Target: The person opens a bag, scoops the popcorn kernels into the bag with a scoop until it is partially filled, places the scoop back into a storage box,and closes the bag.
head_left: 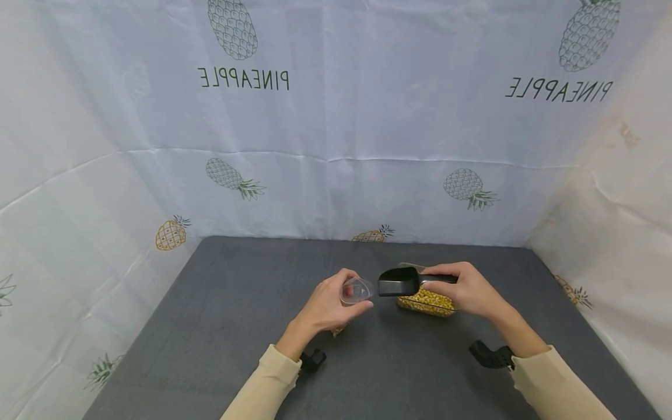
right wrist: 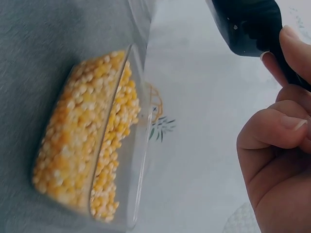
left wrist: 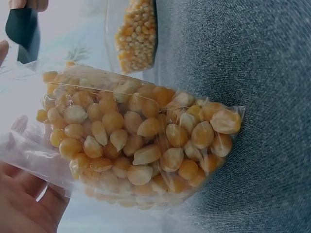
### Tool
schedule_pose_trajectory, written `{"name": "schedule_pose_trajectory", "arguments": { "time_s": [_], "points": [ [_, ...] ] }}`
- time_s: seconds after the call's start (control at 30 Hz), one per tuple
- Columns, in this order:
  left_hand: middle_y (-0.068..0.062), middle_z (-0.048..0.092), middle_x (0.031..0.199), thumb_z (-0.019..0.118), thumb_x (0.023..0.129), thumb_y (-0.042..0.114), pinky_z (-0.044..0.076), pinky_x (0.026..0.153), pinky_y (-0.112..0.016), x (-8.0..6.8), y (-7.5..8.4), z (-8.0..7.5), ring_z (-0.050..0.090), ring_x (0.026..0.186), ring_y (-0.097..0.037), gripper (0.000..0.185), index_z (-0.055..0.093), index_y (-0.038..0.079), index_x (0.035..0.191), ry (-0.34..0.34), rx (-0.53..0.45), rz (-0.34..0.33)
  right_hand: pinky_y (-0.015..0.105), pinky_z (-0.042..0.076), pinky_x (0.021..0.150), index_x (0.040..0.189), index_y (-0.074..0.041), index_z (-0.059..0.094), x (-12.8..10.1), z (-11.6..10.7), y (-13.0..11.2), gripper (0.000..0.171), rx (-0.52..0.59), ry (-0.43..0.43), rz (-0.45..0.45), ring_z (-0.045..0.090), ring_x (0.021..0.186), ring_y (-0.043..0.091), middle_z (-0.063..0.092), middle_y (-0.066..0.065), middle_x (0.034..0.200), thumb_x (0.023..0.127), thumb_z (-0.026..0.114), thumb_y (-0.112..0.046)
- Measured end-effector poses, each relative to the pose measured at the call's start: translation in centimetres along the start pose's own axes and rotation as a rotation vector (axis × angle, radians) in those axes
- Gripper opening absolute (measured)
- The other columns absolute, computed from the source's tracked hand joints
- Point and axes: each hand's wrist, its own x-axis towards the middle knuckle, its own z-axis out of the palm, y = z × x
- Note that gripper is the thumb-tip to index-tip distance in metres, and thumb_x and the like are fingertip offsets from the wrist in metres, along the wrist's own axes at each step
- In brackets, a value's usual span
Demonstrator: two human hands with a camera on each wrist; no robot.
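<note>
My left hand (head_left: pixel 329 304) holds up a clear plastic bag (head_left: pixel 356 290) with its mouth held open; the left wrist view shows the bag (left wrist: pixel 141 141) packed with yellow corn kernels. My right hand (head_left: pixel 464 289) grips the handle of a black scoop (head_left: pixel 399 282), its mouth pointing at the bag's opening, a short gap away. The scoop (right wrist: pixel 248 24) sits above a clear rectangular container (head_left: pixel 426 302) of corn kernels (right wrist: pixel 82 145) on the grey table. I cannot see inside the scoop.
The grey felt table (head_left: pixel 220 326) is walled on three sides by a white pineapple-print cloth (head_left: pixel 336 116). Black wrist-camera mounts (head_left: pixel 490 354) show under both sleeves. The container stands right of centre; both hands are at mid-table.
</note>
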Motion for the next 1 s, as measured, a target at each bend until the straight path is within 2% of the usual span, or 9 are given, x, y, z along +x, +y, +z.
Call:
{"name": "schedule_pose_trajectory", "arguments": {
  "time_s": [0.13, 0.2, 0.27, 0.37, 0.43, 0.5, 0.77, 0.87, 1.0],
  "points": [
    [0.007, 0.052, 0.085, 0.076, 0.09, 0.04, 0.045, 0.066, -0.028, 0.0, 0.1, 0.0, 0.05, 0.072, -0.007, 0.05, 0.06, 0.008, 0.124, 0.002, -0.008, 0.007, 0.031, 0.041, 0.051, 0.127, 0.001, 0.069, -0.5, -0.5, 0.8, 0.037, -0.013, 0.019, 0.001, 0.034, 0.047, 0.007, 0.049, 0.002, 0.058, 0.096, 0.072, -0.02],
    [0.008, 0.052, 0.085, 0.076, 0.09, 0.041, 0.045, 0.067, -0.028, 0.0, 0.2, 0.0, 0.05, 0.073, -0.007, 0.049, 0.06, 0.009, 0.124, 0.001, -0.011, 0.007, 0.032, 0.042, 0.055, 0.126, 0.001, 0.069, -0.8, -0.8, 1.2, 0.036, -0.029, 0.031, -0.001, 0.036, 0.05, 0.008, 0.062, 0.009, 0.071, 0.097, 0.072, -0.02],
    [0.009, 0.052, 0.085, 0.076, 0.09, 0.041, 0.046, 0.067, -0.028, 0.0, 0.3, 0.0, 0.05, 0.073, -0.007, 0.049, 0.06, 0.009, 0.124, 0.001, -0.016, 0.008, 0.032, 0.043, 0.057, 0.126, 0.0, 0.069, -1.0, -1.1, 1.6, 0.036, -0.041, 0.039, 0.007, 0.034, 0.049, 0.008, 0.068, 0.017, 0.086, 0.097, 0.071, -0.02],
    [0.009, 0.052, 0.085, 0.075, 0.09, 0.042, 0.046, 0.067, -0.028, 0.0, 0.3, 0.1, 0.051, 0.074, -0.007, 0.049, 0.06, 0.01, 0.124, -0.004, -0.016, 0.005, 0.032, 0.047, 0.067, 0.127, -0.002, 0.07, -1.3, -1.6, 2.1, 0.035, -0.086, 0.054, 0.003, 0.052, 0.065, 0.007, 0.069, 0.02, 0.118, 0.098, 0.071, -0.022],
    [0.009, 0.053, 0.085, 0.075, 0.09, 0.043, 0.046, 0.067, -0.028, 0.0, 0.3, 0.2, 0.051, 0.074, -0.007, 0.049, 0.06, 0.01, 0.124, -0.004, -0.014, 0.002, 0.033, 0.051, 0.071, 0.126, -0.002, 0.07, -1.4, -2.0, 2.5, 0.034, -0.11, 0.059, 0.008, 0.063, 0.079, 0.012, 0.069, 0.02, 0.119, 0.098, 0.07, -0.022],
    [0.008, 0.053, 0.085, 0.075, 0.09, 0.043, 0.047, 0.068, -0.028, 0.0, 0.2, 0.3, 0.051, 0.074, -0.007, 0.049, 0.06, 0.012, 0.124, -0.006, -0.011, -0.003, 0.034, 0.053, 0.077, 0.126, -0.003, 0.071, -1.6, -2.3, 2.8, 0.034, -0.143, 0.065, 0.006, 0.067, 0.102, 0.018, 0.069, 0.017, 0.123, 0.098, 0.07, -0.023],
    [0.009, 0.054, 0.086, 0.075, 0.09, 0.045, 0.048, 0.068, -0.028, 0.0, -0.1, 0.4, 0.052, 0.074, -0.006, 0.051, 0.059, 0.012, 0.125, -0.017, 0.002, -0.009, 0.036, 0.053, 0.076, 0.128, -0.002, 0.069, -2.2, -3.6, 3.8, 0.036, -0.187, 0.054, 0.047, 0.065, 0.107, 0.032, 0.066, 0.021, 0.127, 0.098, 0.07, -0.023],
    [0.009, 0.054, 0.086, 0.075, 0.09, 0.045, 0.048, 0.069, -0.029, 0.0, -0.2, 0.4, 0.053, 0.074, -0.006, 0.051, 0.059, 0.012, 0.125, -0.017, 0.002, -0.01, 0.04, 0.054, 0.08, 0.128, -0.001, 0.069, -2.6, -4.1, 4.3, 0.037, -0.196, 0.05, 0.051, 0.063, 0.113, 0.039, 0.065, 0.023, 0.128, 0.099, 0.069, -0.023],
    [0.009, 0.055, 0.086, 0.076, 0.089, 0.045, 0.049, 0.069, -0.029, 0.1, -0.3, 0.4, 0.054, 0.075, -0.006, 0.051, 0.06, 0.013, 0.125, -0.016, -0.009, -0.008, 0.043, 0.055, 0.082, 0.128, -0.001, 0.069, -3.1, -4.6, 5.0, 0.038, -0.211, 0.05, 0.071, 0.062, 0.115, 0.042, 0.065, 0.023, 0.128, 0.099, 0.069, -0.026]
  ]
}}
